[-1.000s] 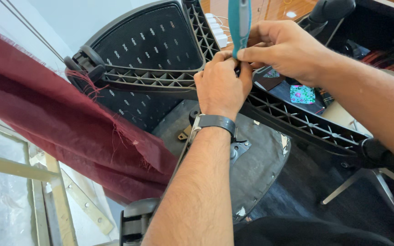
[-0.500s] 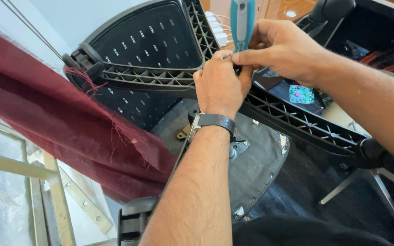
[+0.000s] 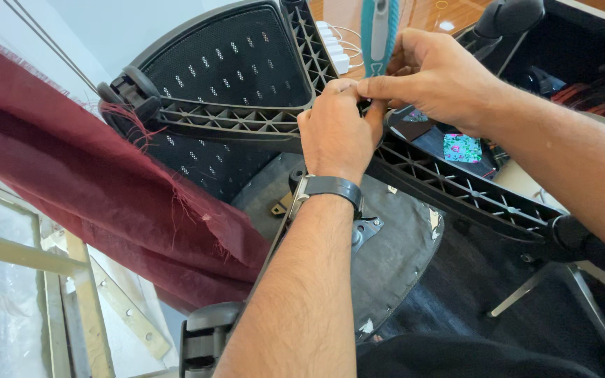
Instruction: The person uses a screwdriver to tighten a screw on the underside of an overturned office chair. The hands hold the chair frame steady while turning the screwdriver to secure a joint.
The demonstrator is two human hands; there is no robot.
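Both hands meet at the chair frame (image 3: 246, 122) joint: right hand (image 3: 435, 80) fingers closed around teal screwdriver (image 3: 378, 31), left hand (image 3: 334, 133) pinching at its tip, fastener hidden, so fastening looks mid-way, unfinished.

Both hands (image 3: 379, 112) on the chair frame (image 3: 246, 122); screwdriver (image 3: 378, 31) above; curtain (image 3: 71, 189) left; seat underside (image 3: 393, 259) below

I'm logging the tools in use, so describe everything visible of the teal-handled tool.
The teal-handled tool stands nearly upright at the top of the view, its handle teal with a grey inlay strip, plastic by the look. The upper end is cut off by the frame; its tip is hidden behind the right hand, which grips it, beside the left hand.
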